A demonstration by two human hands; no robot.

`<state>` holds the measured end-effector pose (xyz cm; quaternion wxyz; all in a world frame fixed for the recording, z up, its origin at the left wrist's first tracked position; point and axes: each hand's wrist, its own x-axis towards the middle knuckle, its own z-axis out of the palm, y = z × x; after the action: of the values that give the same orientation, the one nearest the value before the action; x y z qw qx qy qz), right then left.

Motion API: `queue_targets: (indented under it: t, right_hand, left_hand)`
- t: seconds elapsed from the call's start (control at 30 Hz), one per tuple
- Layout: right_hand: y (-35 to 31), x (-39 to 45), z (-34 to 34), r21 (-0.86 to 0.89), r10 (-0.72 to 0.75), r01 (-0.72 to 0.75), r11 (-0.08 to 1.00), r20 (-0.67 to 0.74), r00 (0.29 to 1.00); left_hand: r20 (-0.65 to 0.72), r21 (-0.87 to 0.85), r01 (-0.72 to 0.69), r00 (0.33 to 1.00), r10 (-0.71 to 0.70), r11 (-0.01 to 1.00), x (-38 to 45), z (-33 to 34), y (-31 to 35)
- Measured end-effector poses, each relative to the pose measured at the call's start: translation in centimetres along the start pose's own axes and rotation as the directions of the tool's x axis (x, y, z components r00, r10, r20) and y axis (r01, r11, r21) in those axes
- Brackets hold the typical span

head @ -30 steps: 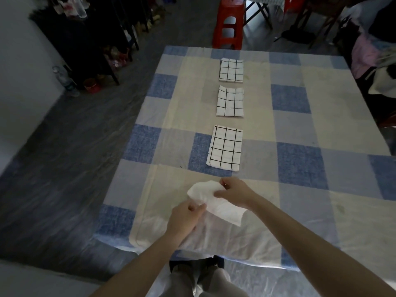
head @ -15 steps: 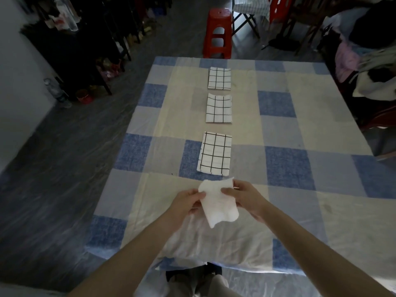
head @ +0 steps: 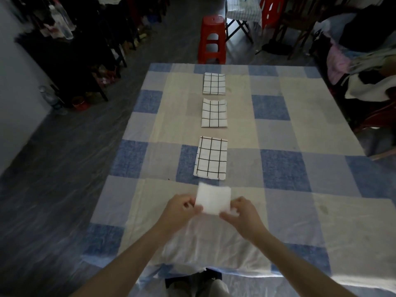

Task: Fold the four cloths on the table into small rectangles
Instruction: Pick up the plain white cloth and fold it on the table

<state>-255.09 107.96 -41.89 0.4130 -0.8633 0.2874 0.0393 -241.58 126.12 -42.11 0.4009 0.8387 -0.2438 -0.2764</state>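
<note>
Three folded white cloths with black grid lines lie in a row down the table's middle: the far one [head: 214,83], the middle one [head: 214,113] and the near one [head: 211,157]. A fourth cloth [head: 213,198], showing a plain white side, is a small rectangle just in front of the near one, blurred. My left hand [head: 181,209] pinches its left edge and my right hand [head: 243,214] pinches its right edge. Whether it rests flat on the table I cannot tell.
The table carries a blue, grey and cream checked tablecloth [head: 300,168]. A red plastic stool [head: 212,39] stands beyond the far edge. Dark shelving [head: 64,50] is at the left, a pile of clothes [head: 364,71] at the right.
The white cloth went from loose and crumpled between my hands to a neat small rectangle, carried forward toward the near folded cloth. Both hands moved forward with it.
</note>
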Motion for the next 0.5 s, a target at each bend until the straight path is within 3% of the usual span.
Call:
queue_targets:
  t: [0.13,0.33,0.5]
  right_hand:
    - [2.4,-2.5,2.3,-0.204,0.053,-0.018,0.979,0.168,0.984]
    - [1.8,-2.6,2.2,-0.014,0.128,-0.128,0.992,0.087,0.988]
    - [1.4,-1.0,2.0,0.128,0.166,-0.169,0.977,0.038,0.985]
  left_hand:
    - [0.149,0.187,-0.041,0.989,0.013,0.982,-2.6,1.4,-3.8]
    - [0.136,0.292,-0.038,0.991,-0.003,0.956,-2.5,2.0,-3.8]
    - [0.088,0.194,-0.052,0.995,0.035,0.98,-1.4,2.3,-2.8]
